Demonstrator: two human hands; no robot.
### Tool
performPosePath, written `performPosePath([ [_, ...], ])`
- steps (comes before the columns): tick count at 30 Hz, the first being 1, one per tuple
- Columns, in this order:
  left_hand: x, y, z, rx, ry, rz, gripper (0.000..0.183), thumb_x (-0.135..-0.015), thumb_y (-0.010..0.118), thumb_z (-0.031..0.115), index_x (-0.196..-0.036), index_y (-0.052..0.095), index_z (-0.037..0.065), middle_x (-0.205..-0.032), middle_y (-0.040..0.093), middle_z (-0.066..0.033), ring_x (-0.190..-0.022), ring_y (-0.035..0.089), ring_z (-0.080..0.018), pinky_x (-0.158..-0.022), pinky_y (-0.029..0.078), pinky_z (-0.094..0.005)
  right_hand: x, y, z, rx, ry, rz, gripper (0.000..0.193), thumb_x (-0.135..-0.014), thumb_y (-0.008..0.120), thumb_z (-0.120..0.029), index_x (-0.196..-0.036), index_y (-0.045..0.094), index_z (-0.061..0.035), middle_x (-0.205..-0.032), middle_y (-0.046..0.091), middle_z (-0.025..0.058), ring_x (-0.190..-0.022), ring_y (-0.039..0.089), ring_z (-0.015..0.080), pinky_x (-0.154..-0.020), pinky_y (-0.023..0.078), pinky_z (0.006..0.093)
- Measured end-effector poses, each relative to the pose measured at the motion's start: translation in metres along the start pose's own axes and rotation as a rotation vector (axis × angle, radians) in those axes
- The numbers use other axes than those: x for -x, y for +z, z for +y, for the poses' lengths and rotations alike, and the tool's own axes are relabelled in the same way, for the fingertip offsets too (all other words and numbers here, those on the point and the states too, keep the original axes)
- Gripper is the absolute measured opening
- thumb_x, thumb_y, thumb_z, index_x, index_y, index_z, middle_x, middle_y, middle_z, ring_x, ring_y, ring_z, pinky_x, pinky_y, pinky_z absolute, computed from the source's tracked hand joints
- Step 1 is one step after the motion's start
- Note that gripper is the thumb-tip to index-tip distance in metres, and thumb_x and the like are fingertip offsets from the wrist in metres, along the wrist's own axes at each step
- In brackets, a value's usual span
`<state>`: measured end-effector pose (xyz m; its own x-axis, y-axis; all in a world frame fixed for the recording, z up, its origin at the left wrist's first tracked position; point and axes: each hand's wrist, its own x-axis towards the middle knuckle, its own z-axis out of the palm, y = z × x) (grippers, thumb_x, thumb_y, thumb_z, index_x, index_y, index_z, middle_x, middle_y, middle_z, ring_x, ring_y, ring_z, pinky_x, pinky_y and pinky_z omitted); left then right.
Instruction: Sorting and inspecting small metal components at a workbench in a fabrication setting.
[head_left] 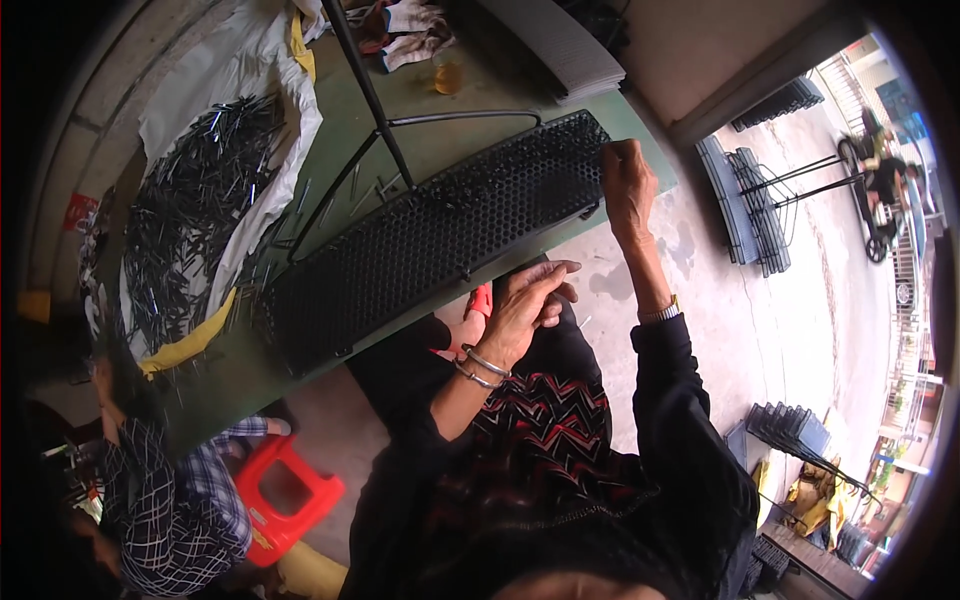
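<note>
- Head view: long black perforated metal-look panel (430, 240), honeycomb holes, lies slantwise on green-topped desk (210, 395), near edge by desk's front edge.
- R grip (628, 180): clenched, fist right at panel's R end; can't tell if panel's edge is btwn the fingers.
- L grip (530, 305): fingers loosely bent, nr desk's front edge, just below panel in view, apart from it; can't tell if anything small is held.
- Black metal-tube frame (383, 128): tilted, at panel's far edge, one bar reaching down twd the L.
- Big white sack w/ yellow trim (225, 60): open, L part of desk, full of dark thin metal pins (200, 190); a few loose silvery pins (362, 195) btwn sack & panel.
- Far side of desk: clear glass w/ amber liquid (447, 76), whitish stained gloves (415, 30) nr it; stack of grey sheets (555, 45) to the R.
- Lower L: co-worker in dark checked top (160, 500), next to red plastic stool (320, 490).
</note>
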<state>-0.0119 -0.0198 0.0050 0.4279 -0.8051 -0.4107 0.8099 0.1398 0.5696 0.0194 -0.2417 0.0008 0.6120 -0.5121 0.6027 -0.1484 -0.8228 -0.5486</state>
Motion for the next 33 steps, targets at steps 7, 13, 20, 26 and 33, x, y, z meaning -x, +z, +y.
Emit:
performPosePath([
  [7,0.015,-0.006,0.016,-0.034,0.037,0.061,0.022,-0.095,0.053,0.021,-0.106,0.063,0.005,-0.074,0.058,-0.0003,-0.053,0.040,-0.0020,-0.046,0.031,-0.0164,-0.003,0.014,-0.018,0.226,-0.006,-0.194,0.009,-0.088,0.055,-0.015,-0.094,0.057,-0.0097,-0.095,0.059,0.0123,-0.084,0.060,0.0333,-0.069,0.048,0.0411],
  [13,0.049,-0.013,0.038,-0.047,0.162,0.080,0.027,-0.095,0.055,0.026,-0.103,0.064,0.002,-0.072,0.058,-0.0008,-0.053,0.038,-0.0024,-0.046,0.028,-0.0162,0.003,0.015,-0.038,0.233,-0.033,-0.132,0.019,-0.088,0.057,-0.016,-0.107,0.060,-0.0117,-0.099,0.057,0.0128,-0.085,0.061,0.0327,-0.071,0.049,0.0387],
  [20,0.108,-0.056,0.122,-0.373,0.642,0.580,0.028,-0.094,0.054,0.026,-0.096,0.066,0.001,-0.074,0.062,-0.0020,-0.064,0.050,-0.0046,-0.057,0.038,-0.0189,0.046,0.018,-0.067,-0.110,-0.136,-0.225,0.019,-0.093,0.054,-0.013,-0.079,0.050,-0.0004,-0.072,0.047,0.0149,-0.063,0.043,0.0275,-0.058,0.039,0.0350],
  [26,0.128,-0.232,0.201,-0.876,0.851,1.192,0.042,-0.088,0.060,0.035,-0.107,0.064,-0.003,-0.099,0.068,-0.0128,-0.093,0.063,-0.0204,-0.076,0.049,-0.0323,0.062,0.052,-0.068,0.093,-0.255,-0.152,0.014,-0.092,0.053,-0.011,-0.080,0.052,-0.0035,-0.076,0.051,0.0138,-0.069,0.049,0.0330,-0.064,0.037,0.0405],
  [33,0.149,-0.391,0.286,-1.308,0.124,1.725,0.074,-0.081,0.048,0.068,-0.092,0.069,-0.003,-0.107,0.061,-0.0280,-0.102,0.057,-0.0419,-0.083,0.047,-0.0498,0.058,0.055,-0.066,0.142,-0.242,-0.176,0.013,-0.092,0.052,-0.010,-0.082,0.052,-0.0025,-0.079,0.048,0.0144,-0.072,0.047,0.0332,-0.067,0.036,0.0423],
])
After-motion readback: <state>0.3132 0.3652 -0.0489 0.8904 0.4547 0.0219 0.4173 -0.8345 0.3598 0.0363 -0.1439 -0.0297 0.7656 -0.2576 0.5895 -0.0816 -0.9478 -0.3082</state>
